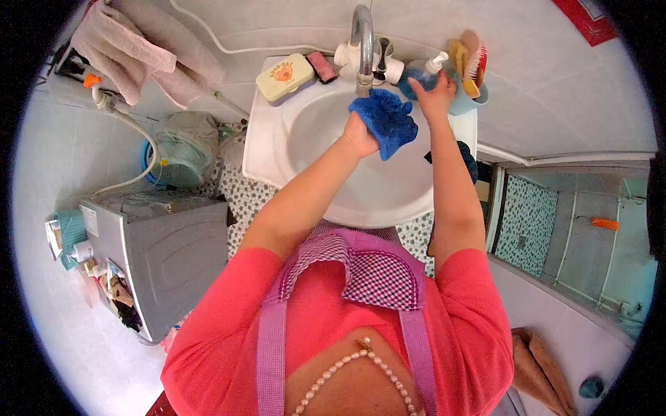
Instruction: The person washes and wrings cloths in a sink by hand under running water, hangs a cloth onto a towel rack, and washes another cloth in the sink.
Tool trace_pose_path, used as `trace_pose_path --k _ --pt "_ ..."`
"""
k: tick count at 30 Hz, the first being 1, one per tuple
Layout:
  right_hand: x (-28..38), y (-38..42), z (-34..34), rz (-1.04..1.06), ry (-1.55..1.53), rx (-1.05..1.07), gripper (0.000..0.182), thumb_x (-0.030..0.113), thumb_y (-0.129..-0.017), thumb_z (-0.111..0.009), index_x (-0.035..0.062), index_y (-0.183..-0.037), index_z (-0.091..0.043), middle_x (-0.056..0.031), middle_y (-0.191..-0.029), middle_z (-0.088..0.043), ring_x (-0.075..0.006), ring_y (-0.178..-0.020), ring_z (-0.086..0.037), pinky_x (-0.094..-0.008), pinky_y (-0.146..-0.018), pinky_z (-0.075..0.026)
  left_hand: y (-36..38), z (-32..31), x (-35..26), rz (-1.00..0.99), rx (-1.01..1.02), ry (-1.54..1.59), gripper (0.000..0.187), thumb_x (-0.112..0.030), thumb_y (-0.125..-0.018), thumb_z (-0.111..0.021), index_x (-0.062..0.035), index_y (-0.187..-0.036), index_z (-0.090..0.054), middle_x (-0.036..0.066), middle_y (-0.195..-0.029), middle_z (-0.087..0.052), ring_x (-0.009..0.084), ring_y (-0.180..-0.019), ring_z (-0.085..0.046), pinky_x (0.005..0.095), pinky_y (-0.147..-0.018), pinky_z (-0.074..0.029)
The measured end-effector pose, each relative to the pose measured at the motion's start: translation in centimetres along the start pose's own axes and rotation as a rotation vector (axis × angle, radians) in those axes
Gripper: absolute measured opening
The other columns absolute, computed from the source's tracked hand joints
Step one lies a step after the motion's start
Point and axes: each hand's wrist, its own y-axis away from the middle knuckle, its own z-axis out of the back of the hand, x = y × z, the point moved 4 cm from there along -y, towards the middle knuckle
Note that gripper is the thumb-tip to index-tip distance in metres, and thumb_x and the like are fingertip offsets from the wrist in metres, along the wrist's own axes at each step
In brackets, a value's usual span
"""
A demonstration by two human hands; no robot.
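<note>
A blue cloth point(388, 123) is held in my left hand point(359, 135), above the white sink point(361, 187) and just under the faucet point(363, 48). On the back right of the sink, my right hand point(438, 98) is around a pump bottle point(416, 75) with blue contents and a white pump head. Its fingers are curled against the bottle's side. Right beside that hand stands a light blue cup point(466, 104) holding brushes and combs point(474, 62).
A soap box point(286, 78) and a pink sponge point(321, 67) lie on the sink's back left. Dark cloth point(463, 163) hangs at the sink's right edge. To the left are towels point(139, 55), a hose point(132, 125) and a grey washing machine point(173, 256).
</note>
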Motion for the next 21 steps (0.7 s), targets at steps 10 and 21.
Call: trace_pose_path --k 10,21 --pt "4.9 4.4 7.7 0.201 -0.160 0.012 0.048 0.007 -0.080 -0.051 0.0002 -0.125 -0.039 -0.0225 -0.129 -0.038 -0.0382 -0.115 -0.040 -0.0419 -0.095 -0.035 -4.1 -1.8 0.3 -0.057 0.027 0.005 0.034 -0.037 -0.086 -0.042 -0.0088 -0.097 -0.058 0.012 -0.102 -0.060 0.0296 -0.096 -0.055 0.0453 -0.089 -0.041" --pt "6.9 -1.5 7.5 0.312 0.364 0.238 0.056 0.003 -0.075 -0.046 0.0136 -0.130 -0.038 -0.0013 -0.136 -0.038 -0.0274 -0.084 -0.062 -0.0383 -0.067 -0.051 -8.3 -3.8 0.0 -0.189 0.042 0.058 0.032 -0.033 -0.087 -0.039 -0.0095 -0.097 -0.058 0.012 -0.101 -0.060 0.0294 -0.097 -0.054 0.0417 -0.090 -0.041"
